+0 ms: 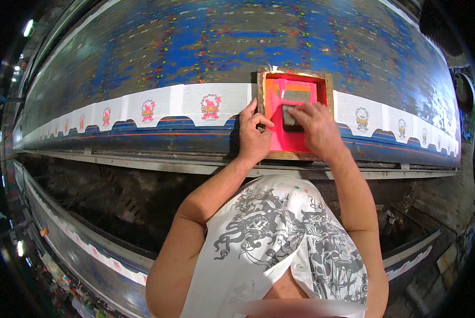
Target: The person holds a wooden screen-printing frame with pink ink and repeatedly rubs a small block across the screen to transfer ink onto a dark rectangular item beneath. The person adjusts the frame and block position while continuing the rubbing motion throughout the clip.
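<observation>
Printed in pink on the cloth (190,95), too small to read. Holding the frame (330,96) with bent left hand (255,133), gripping the block (289,120) with curled right hand (321,128).

A pink-inked wooden frame (330,94) lies flat, a dark block (290,121) inside.

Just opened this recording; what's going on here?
A person has the right grip on a dark rectangular block inside a brown wooden frame with bright pink colour across its bed. The left grip is at the frame's left side. The frame sits in a row of white, scallop-edged sheets along the near side of a long blue-and-grey, paint-speckled table. Sheets left of the frame carry pink designs; those to its right show dark designs without visible pink.
</observation>
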`<action>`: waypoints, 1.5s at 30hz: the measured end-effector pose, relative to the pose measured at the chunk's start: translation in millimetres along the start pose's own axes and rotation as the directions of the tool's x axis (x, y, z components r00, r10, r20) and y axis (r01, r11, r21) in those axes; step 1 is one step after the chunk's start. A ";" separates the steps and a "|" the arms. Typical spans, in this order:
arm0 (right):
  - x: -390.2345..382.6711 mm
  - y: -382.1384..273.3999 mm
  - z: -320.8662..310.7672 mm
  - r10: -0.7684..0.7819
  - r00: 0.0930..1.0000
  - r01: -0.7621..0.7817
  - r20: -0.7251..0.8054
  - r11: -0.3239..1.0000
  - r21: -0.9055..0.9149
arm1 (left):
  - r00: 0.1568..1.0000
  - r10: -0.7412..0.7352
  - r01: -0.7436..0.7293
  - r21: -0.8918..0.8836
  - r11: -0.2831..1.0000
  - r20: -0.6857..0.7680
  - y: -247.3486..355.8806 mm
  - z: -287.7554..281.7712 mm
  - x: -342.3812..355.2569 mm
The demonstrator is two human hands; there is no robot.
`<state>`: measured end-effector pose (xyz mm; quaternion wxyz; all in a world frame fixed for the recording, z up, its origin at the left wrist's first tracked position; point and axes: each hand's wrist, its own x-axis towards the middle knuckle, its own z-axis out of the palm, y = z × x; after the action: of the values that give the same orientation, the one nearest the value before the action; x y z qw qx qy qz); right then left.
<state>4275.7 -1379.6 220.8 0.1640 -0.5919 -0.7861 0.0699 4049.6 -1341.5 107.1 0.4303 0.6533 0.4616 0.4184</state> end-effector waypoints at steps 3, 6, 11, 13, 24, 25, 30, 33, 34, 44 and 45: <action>-28.9 -26.1 -0.5 -0.006 1.000 0.005 0.023 1.000 0.026 | 1.000 -0.005 0.005 -0.016 1.000 -0.004 -4.0 1.7 1.0; -41.2 -50.4 12.6 0.010 0.999 -0.012 0.043 0.999 0.045 | 1.000 0.002 -0.003 -0.041 0.999 -0.017 -15.8 -8.0 1.2; -60.9 -62.7 16.8 0.027 0.995 -0.039 0.096 0.992 0.122 | 1.000 0.018 -0.018 -0.016 1.000 0.002 -30.7 -10.9 -1.0; -71.2 -58.7 15.9 0.024 0.992 -0.046 0.126 0.983 0.179 | 1.000 0.006 -0.006 -0.036 0.999 -0.004 -34.5 -8.5 -1.1; -161.2 15.6 21.2 0.598 0.765 -0.319 -0.239 0.674 0.667 | 0.995 0.097 -0.097 -0.018 0.995 -0.001 4.3 25.6 2.1; -167.9 22.1 21.0 0.624 0.746 -0.314 -0.232 0.638 0.703 | 0.996 0.088 -0.087 -0.046 0.995 0.001 10.0 37.5 0.7; -218.5 81.1 -6.1 0.605 0.750 -0.333 -0.268 0.696 0.636 | 0.995 0.096 -0.096 0.001 0.995 -0.002 32.8 122.5 -8.2; -239.7 103.2 -21.6 0.591 0.752 -0.348 -0.292 0.732 0.586 | 0.999 0.043 -0.043 -0.016 0.999 -0.007 40.9 157.7 -15.1; -248.1 114.1 -26.9 0.588 0.754 -0.346 -0.293 0.734 0.584 | 1.000 0.029 -0.029 -0.034 0.999 -0.010 43.9 170.9 -19.4; -259.6 147.2 -66.9 0.239 0.917 -0.067 -0.321 0.882 0.466 | 0.988 -0.150 0.156 -0.228 0.961 0.041 54.7 198.0 -18.5; -255.2 146.6 -67.5 0.170 0.939 -0.020 -0.299 0.894 0.447 | 0.989 -0.144 0.150 -0.243 0.958 0.041 55.3 198.0 -18.7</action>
<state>4494.4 -1586.2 194.7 0.4184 -0.5813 -0.6810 0.1525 4245.7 -1405.6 101.4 0.5429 0.5636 0.4484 0.4319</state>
